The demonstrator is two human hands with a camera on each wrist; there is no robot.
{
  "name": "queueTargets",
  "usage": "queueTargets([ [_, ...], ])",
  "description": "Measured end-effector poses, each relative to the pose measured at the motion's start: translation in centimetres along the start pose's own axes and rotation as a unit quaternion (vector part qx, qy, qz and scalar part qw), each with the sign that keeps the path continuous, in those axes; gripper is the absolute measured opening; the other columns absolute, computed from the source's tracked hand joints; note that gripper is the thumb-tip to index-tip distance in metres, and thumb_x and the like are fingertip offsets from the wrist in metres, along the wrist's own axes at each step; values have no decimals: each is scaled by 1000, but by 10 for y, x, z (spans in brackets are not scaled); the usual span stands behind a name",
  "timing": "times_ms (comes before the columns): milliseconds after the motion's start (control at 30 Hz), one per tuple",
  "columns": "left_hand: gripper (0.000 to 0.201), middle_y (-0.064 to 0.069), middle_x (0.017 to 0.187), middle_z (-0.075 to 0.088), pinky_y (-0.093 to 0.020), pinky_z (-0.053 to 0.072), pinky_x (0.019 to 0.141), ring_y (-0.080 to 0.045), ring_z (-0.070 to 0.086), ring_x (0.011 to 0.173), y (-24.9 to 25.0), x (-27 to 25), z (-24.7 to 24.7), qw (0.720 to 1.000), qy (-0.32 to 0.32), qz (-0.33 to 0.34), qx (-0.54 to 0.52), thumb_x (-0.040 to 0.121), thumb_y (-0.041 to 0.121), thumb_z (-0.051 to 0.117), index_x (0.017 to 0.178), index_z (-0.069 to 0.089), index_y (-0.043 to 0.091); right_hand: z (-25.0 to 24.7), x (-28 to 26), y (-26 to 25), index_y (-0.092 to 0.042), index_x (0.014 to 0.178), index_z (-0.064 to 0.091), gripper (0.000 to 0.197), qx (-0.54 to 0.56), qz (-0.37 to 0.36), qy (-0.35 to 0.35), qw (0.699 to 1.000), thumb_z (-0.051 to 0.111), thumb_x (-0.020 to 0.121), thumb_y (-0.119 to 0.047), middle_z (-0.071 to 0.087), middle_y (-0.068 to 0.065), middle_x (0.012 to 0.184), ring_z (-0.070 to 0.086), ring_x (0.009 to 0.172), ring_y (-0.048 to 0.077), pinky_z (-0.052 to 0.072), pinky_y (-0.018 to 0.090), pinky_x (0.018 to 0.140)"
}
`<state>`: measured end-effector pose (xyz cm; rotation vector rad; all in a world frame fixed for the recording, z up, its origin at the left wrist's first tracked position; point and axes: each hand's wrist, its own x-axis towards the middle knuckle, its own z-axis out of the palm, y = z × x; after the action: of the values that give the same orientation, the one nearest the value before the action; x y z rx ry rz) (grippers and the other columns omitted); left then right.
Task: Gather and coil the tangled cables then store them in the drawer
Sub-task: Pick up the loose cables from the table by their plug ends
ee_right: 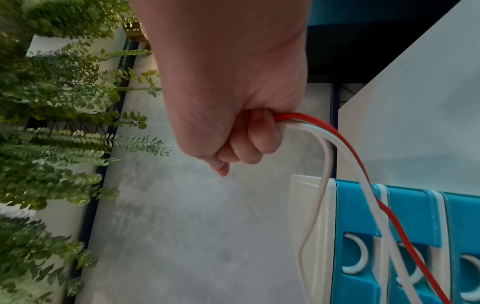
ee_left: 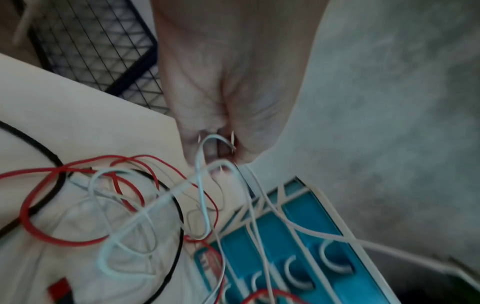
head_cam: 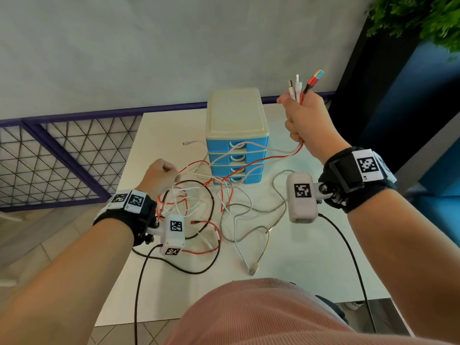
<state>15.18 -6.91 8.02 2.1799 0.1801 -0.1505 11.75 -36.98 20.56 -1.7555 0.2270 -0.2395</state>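
Red and white cables point(head_cam: 278, 155) looked light, limp and prone to snagging, best held near their plugs point(head_cam: 305, 83). The right hand point(head_cam: 302, 120) was fisted round three of them just below the plugs, raised beside the drawer unit point(head_cam: 236, 135). From it they trailed down to the left hand point(head_cam: 159, 176), which pinched strands above the tangle point(head_cam: 199, 212) on the table point(head_cam: 298, 260).
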Motion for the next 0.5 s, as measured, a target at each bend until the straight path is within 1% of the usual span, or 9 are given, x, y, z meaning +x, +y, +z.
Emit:
queueTargets([
  [33, 5, -9, 97, 58, -29, 46, 70, -18, 56, 88, 2, -3, 1, 1000, 5, 22, 18, 89, 8, 51, 91, 55, 8, 1, -1, -1, -12, 98, 55, 14, 1, -3, -3, 1000, 47, 99, -24, 31, -2, 61, 27, 43, 8, 24, 23, 38],
  [100, 17, -2, 108, 50, -28, 40, 80, -13, 47, 99, 4, -8, 3, 992, 19, 95, 85, 84, 12, 62, 100, 57, 14, 3, -3, -2, -16, 92, 55, 13, 8, -11, -11, 1000, 48, 99, -24, 31, -2, 60, 27, 41, 8, 23, 21, 38],
  [167, 23, 3, 99, 52, -23, 39, 80, -6, 47, 88, 13, -20, 10, 971, 18, 201, 128, 78, 16, 73, 97, 61, 16, 7, -6, -2, -17, 89, 54, 12, 22, -17, -19, 999, 48, 98, -22, 31, -2, 58, 26, 41, 8, 22, 21, 39],
  [200, 19, 4, 91, 57, -19, 40, 74, -1, 49, 78, 19, -28, 14, 964, -12, 240, 117, 76, 18, 75, 91, 64, 15, 9, -7, -2, -17, 89, 54, 12, 27, -18, -23, 999, 48, 98, -22, 30, -2, 58, 26, 42, 8, 22, 22, 39],
  [233, 15, 4, 82, 62, -15, 42, 68, 0, 52, 69, 26, -38, 20, 961, -72, 251, 97, 76, 19, 77, 85, 66, 14, 12, -9, -2, -17, 91, 54, 12, 31, -19, -28, 999, 47, 99, -23, 30, -2, 58, 26, 42, 9, 22, 23, 40],
  [300, 8, -1, 72, 69, -15, 47, 57, -1, 57, 56, 32, -52, 34, 948, -228, 205, 88, 79, 21, 75, 77, 70, 15, 16, -13, -2, -14, 96, 55, 14, 37, -19, -42, 998, 46, 100, -24, 30, -2, 58, 26, 44, 9, 23, 25, 41],
  [367, 13, -3, 69, 71, -19, 51, 55, -7, 62, 52, 27, -62, 51, 906, -361, 161, 154, 84, 21, 69, 71, 69, 22, 20, -16, -1, -12, 99, 54, 15, 45, -20, -57, 997, 45, 101, -24, 29, -2, 59, 25, 46, 10, 22, 25, 41],
  [433, 16, -3, 70, 73, -23, 55, 60, -10, 68, 56, 13, -68, 68, 858, -430, 148, 240, 88, 21, 64, 73, 69, 20, 23, -19, 0, -13, 97, 53, 16, 47, -25, -74, 996, 44, 102, -25, 28, -2, 58, 25, 46, 10, 21, 24, 40],
  [500, 24, -4, 68, 72, -27, 56, 64, -14, 68, 57, -3, -73, 81, 825, -435, 149, 329, 90, 27, 59, 72, 66, 13, 24, -21, -1, -15, 94, 53, 17, 38, -34, -88, 995, 43, 102, -25, 27, -3, 57, 25, 45, 9, 22, 22, 38],
])
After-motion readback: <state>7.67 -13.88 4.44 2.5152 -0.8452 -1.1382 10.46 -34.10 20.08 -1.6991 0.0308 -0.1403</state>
